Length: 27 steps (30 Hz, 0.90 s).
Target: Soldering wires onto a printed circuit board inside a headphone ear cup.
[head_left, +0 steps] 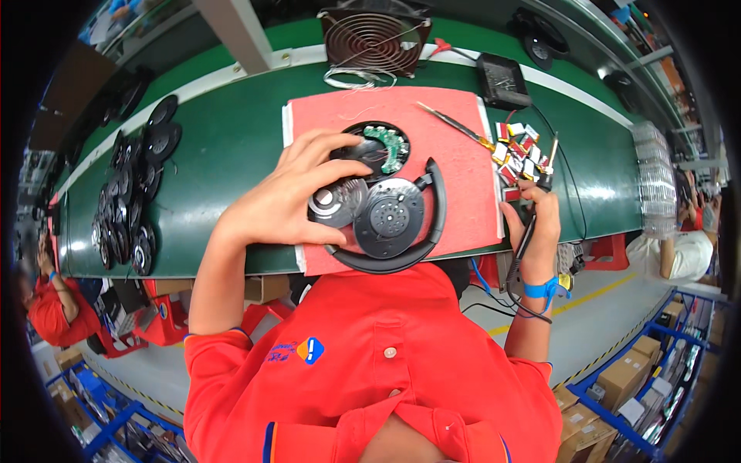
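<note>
My left hand (289,193) is closed on a pair of black over-ear headphones (438,208) lying on a pink mat (324,108). One earcup (390,217) shows a round perforated plate. In the open earcup (378,150), under my fingertips, a green curved circuit board (397,147) is exposed. A grey disc-shaped part (328,202) sits beside my palm. At the mat's right edge my right hand (540,220) grips a soldering iron (549,166), tip up, its cord running down past the wrist. Its thumb and fingertips are close to small wrapped battery packs (525,150); whether they touch one cannot be told.
A slim black tool (448,119) lies across the mat's upper right. Behind it stand a fan with a round grille (374,42) and a black box (503,81). Black round earcup parts (127,193) are heaped at left. Clear plastic trays (654,181) are stacked at right.
</note>
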### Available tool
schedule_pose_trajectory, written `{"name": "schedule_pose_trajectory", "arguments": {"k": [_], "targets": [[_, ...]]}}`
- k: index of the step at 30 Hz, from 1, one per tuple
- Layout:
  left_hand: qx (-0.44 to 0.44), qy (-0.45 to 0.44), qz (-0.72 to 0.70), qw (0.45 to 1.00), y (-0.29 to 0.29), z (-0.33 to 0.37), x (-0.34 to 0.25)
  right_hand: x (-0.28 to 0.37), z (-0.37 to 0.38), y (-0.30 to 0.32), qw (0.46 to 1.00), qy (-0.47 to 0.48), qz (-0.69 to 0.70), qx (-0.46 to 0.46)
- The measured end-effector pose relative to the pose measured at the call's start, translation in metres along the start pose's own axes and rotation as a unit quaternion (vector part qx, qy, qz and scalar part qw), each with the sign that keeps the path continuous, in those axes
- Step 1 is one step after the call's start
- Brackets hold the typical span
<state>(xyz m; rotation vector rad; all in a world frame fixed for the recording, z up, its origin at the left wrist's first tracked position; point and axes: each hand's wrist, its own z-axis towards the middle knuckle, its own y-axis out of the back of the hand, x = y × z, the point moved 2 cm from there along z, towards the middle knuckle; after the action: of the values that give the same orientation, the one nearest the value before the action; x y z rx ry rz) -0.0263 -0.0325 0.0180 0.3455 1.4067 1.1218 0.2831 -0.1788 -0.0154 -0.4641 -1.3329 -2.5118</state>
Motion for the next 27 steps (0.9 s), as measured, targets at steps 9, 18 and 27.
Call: {"name": "schedule_pose_trajectory", "arguments": {"k": [9, 18, 27], "targets": [[-0.085, 0.048, -0.096, 0.991, 0.014, 0.006, 0.014, -0.008, 0.012, 0.002, 0.991, 0.118, -0.025, 0.051], [-0.247, 0.111, 0.073, 0.960, 0.022, 0.011, 0.022, -0.015, 0.026, -0.011, 0.989, 0.143, -0.021, -0.002], [-0.217, -0.010, -0.004, 0.976, 0.001, 0.042, -0.034, 0.042, 0.054, -0.027, 0.964, 0.142, 0.224, -0.021]]}}
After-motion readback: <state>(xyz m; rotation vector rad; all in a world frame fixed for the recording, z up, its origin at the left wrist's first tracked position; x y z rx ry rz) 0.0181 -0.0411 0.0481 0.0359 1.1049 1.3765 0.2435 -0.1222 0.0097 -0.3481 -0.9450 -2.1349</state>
